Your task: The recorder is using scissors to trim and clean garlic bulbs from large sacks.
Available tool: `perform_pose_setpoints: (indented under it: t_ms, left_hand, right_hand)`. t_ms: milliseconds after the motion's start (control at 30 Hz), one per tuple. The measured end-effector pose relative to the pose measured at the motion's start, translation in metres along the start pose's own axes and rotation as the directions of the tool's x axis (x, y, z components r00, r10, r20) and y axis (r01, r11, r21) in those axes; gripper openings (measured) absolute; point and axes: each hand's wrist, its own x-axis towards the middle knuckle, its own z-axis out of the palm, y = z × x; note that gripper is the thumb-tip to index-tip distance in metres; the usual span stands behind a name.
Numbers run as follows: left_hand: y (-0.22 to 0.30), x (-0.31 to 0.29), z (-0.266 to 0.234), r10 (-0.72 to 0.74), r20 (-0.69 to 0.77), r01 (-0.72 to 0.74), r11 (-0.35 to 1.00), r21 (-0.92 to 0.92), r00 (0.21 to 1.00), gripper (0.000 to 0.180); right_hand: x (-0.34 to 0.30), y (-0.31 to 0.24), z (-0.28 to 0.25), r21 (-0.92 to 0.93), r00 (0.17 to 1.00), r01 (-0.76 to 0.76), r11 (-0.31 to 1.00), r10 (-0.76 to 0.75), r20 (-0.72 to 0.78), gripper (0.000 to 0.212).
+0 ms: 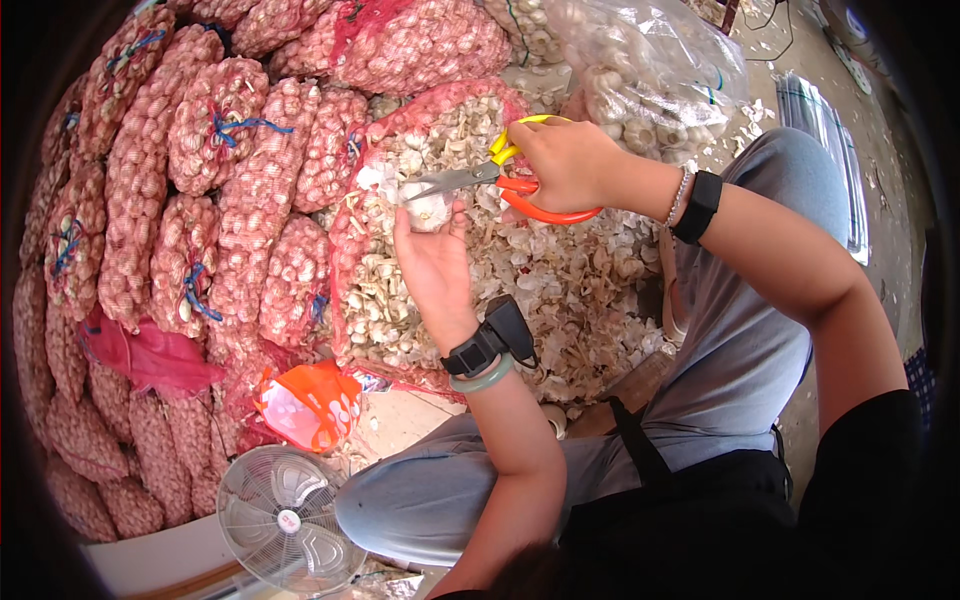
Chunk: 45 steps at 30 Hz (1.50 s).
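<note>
My left hand (436, 258) is closed around a white garlic bulb (430, 207), its palm turned up and the fingertips curled at the bulb's side. In my right hand (563, 160) is a pair of scissors (460, 180) with one yellow and one orange handle. The blades are parted and lie at the bulb's upper side; whether they touch it I cannot tell. Beneath both hands spreads a pile of loose garlic skins and stalk ends (540, 300) on red netting, with garlic bulbs (372, 290) among it on the left.
Red net sacks full of garlic (240, 190) are stacked on the left. A clear plastic bag of garlic (640, 90) stands at the far side. Near my left knee are a fan (290, 522) and an orange plastic bag (312, 405). Folded plastic sacks (822, 150) lie right.
</note>
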Motion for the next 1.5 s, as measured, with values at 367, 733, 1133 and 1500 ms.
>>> perform_pose_setpoints:
  t_ms: [367, 733, 1133, 1500]
  left_hand:
    - [-0.001, 0.007, -0.015, 0.095, -0.023, -0.095, 0.995, -0.004, 0.995, 0.035]
    - [0.000, 0.007, -0.026, 0.123, 0.038, -0.125, 0.989, 0.080, 0.992, 0.046]
    - [0.005, 0.004, -0.031, 0.142, 0.064, -0.153, 0.964, 0.216, 0.988, 0.050]
    - [0.006, 0.004, -0.036, 0.114, 0.029, -0.117, 0.949, 0.294, 0.993, 0.051]
  right_hand:
    - [0.001, 0.004, 0.002, -0.137, 0.996, 0.087, 0.987, -0.089, -0.012, 0.083]
    - [0.000, -0.004, -0.010, -0.020, 0.993, -0.018, 1.000, 0.020, 0.116, 0.065]
    - [0.001, -0.002, -0.007, 0.077, 0.992, -0.019, 0.997, 0.009, 0.129, 0.059]
    - [0.005, 0.001, 0.004, 0.123, 0.985, -0.123, 0.985, 0.106, 0.139, 0.063]
